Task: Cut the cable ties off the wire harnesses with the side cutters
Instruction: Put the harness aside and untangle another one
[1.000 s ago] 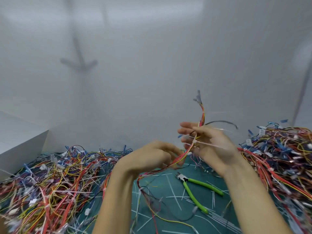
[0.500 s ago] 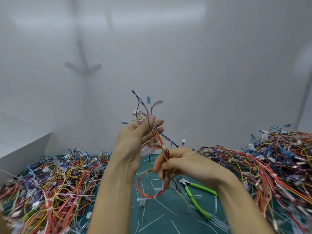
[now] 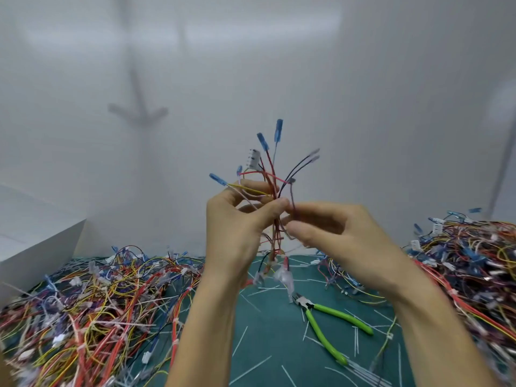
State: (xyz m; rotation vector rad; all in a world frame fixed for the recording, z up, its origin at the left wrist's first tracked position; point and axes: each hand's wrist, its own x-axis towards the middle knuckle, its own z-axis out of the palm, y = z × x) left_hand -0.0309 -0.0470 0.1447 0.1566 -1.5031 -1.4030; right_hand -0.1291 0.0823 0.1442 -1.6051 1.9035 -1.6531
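Cut tie offcuts (image 3: 252, 367) lie scattered over the near part of the green worktop (image 3: 265, 325). The side cutters (image 3: 310, 310) have not moved: they lie just right of the middle with nobody holding them.

Above them the picture has changed. Our left hand (image 3: 237, 233) had lifted the wire harness (image 3: 277, 233), while our right hand (image 3: 349, 241) pinched it lower down. Now the right hand has risen to meet the left, and both pinch the bundle at mid-length between thumb and fingers. The harness stands upright in the air over the middle of the worktop, with its blue terminals fanned out on top.

We judge this to be a search for the next tie, with no cut in hand. Motion blur hides whether a tie is left.

Harness piles fill the left (image 3: 83, 317) and right (image 3: 474, 263) edges.
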